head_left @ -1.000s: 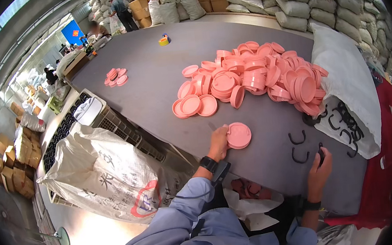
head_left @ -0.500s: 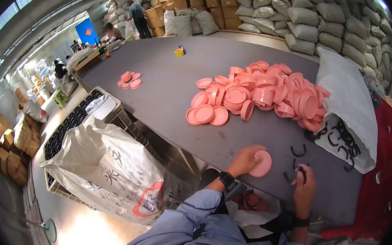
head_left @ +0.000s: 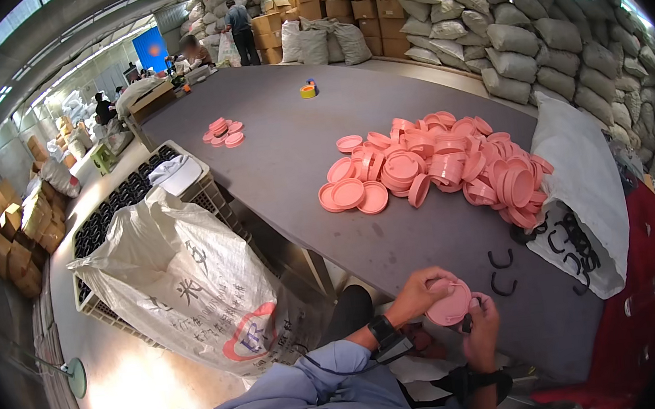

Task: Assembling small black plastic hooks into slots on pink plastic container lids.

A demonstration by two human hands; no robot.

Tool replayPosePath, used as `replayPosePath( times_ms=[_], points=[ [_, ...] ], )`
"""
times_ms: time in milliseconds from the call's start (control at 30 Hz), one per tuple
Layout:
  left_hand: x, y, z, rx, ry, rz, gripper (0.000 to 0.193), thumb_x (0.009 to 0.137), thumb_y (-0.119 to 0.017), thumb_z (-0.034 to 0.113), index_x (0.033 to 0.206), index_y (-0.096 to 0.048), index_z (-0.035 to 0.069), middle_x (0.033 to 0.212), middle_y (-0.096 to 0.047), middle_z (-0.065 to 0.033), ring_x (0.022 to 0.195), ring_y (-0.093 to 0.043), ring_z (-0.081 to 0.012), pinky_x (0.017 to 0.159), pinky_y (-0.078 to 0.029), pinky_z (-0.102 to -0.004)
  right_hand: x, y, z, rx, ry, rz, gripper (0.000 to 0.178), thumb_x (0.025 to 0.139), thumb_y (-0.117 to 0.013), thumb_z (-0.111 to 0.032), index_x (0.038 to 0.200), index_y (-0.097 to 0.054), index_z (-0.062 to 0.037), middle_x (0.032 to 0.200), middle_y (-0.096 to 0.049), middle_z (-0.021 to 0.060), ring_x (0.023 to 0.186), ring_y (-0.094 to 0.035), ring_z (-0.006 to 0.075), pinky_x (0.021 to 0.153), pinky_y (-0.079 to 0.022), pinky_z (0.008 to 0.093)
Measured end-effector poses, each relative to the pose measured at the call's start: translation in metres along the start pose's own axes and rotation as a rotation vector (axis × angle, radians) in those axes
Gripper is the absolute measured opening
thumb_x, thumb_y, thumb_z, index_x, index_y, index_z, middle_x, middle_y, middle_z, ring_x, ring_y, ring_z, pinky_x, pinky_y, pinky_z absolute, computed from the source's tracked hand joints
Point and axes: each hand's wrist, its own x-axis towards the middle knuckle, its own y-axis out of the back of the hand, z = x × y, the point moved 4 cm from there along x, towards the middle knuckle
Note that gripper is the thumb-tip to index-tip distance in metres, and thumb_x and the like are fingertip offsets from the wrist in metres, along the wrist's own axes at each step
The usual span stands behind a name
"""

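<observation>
My left hand [head_left: 425, 293] is closed on a round pink plastic lid [head_left: 451, 306] above the table's near edge. At the lid's right rim, my right hand [head_left: 481, 326] pinches a small black curved handle [head_left: 466, 323], mostly hidden by the fingers. Two C-shaped black handles, an upper one [head_left: 499, 258] and a lower one [head_left: 503, 285], lie on the table to the right of the hands. Beyond them spreads a heap of pink round lids and rings [head_left: 446, 168].
A white sack [head_left: 578, 154] at the right spills black handles [head_left: 576, 250] onto the grey table [head_left: 274, 154]. Yellow tape [head_left: 308, 91] and a small pink stack [head_left: 222, 128] lie farther off. To the left stand a big white sack [head_left: 167, 277] and a crate of black parts [head_left: 210, 186].
My right hand has moved left with the black handle, up to the pink lid. The left hand has brought the lid slightly lower and right, and the two hands now meet at it.
</observation>
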Motion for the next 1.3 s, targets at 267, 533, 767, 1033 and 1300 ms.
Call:
replayPosePath(
  times_ms=[267, 533, 767, 1033, 1300],
  points=[
    [-0.016, 0.008, -0.019, -0.023, 0.090, 0.271, 0.021, 0.096, -0.074, 0.009, 0.115, -0.074, -0.001, 0.107, -0.075, -0.0049, 0.099, -0.068, -0.0105, 0.089, -0.055, -0.0276, -0.003, 0.005, 0.007, -0.096, 0.026, -0.056, 0.015, 0.105, -0.056, -0.011, 0.111, -0.066, -0.0003, 0.085, -0.060, -0.0013, 0.064, -0.046, 0.0034, 0.057, -0.037, 0.0208],
    [-0.021, 0.009, -0.024, 0.048, 0.097, 0.020, 0.016, 0.099, -0.070, 0.010, 0.112, -0.071, 0.000, 0.104, -0.074, -0.0028, 0.099, -0.064, -0.0090, 0.091, -0.052, -0.0278, -0.007, 0.003, -0.043, -0.454, 0.198, -0.222, 0.023, 0.103, -0.056, -0.011, 0.118, -0.069, 0.0012, 0.090, -0.066, 0.0051, 0.065, -0.054, 0.0065, 0.059, -0.043, 0.0237],
    [-0.021, -0.006, -0.015, 0.040, -0.019, -0.083, 0.014, 0.100, -0.066, 0.009, 0.111, -0.067, 0.000, 0.104, -0.071, -0.0036, 0.100, -0.064, -0.0103, 0.087, -0.052, -0.0285, -0.011, -0.011, -0.029, -0.856, 0.548, -0.274, 0.024, 0.100, -0.061, -0.013, 0.120, -0.069, -0.0006, 0.094, -0.069, 0.0110, 0.078, -0.067, 0.0251, 0.075, -0.054, 0.0372],
    [-0.028, -0.006, -0.007, -0.277, 0.200, 0.083, 0.061, 0.098, -0.075, 0.013, 0.146, -0.039, -0.001, 0.121, -0.065, -0.0099, 0.112, -0.064, -0.0149, 0.096, -0.055, -0.0321, -0.001, -0.002, -0.016, -0.063, -0.025, 0.051, 0.029, 0.107, -0.058, -0.025, 0.126, -0.059, -0.0038, 0.088, -0.059, 0.0010, 0.070, -0.052, 0.0060, 0.057, -0.043, 0.0248],
    [-0.035, -0.022, -0.033, -0.184, -0.003, 0.294, 0.058, 0.103, -0.067, 0.013, 0.150, -0.038, -0.004, 0.135, -0.060, -0.0124, 0.116, -0.062, -0.0140, 0.101, -0.053, -0.0302, -0.014, -0.032, 0.005, -0.065, 0.034, 0.133, 0.028, 0.110, -0.054, -0.023, 0.127, -0.056, -0.0009, 0.090, -0.057, 0.0002, 0.065, -0.045, 0.0052, 0.055, -0.040, 0.0230]
  ],
)
